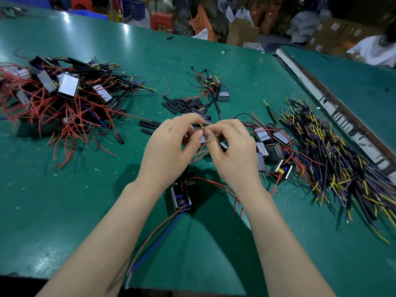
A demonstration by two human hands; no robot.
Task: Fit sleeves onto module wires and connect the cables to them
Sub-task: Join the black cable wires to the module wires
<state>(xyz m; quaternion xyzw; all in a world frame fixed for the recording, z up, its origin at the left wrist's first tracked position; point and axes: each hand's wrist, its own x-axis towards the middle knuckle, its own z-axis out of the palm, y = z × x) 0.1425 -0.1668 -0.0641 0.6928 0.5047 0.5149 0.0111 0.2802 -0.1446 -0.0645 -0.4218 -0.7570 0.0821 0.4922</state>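
Note:
My left hand (171,146) and my right hand (231,151) meet above the middle of the green table (64,200). Between their fingertips I pinch a thin yellow wire end (202,126) against a red wire end; the joint is tiny and partly hidden by my fingers. Below my wrists hangs or lies a small black module (181,197) with red and blue wires (158,239) trailing toward me. Loose black sleeves (182,103) lie just beyond my hands.
A big heap of modules with red wires (60,97) fills the left. Several bare modules (270,144) lie right of my hands, and a pile of black, yellow and blue cables (334,153) beyond them. A person in white (377,50) sits at the far right.

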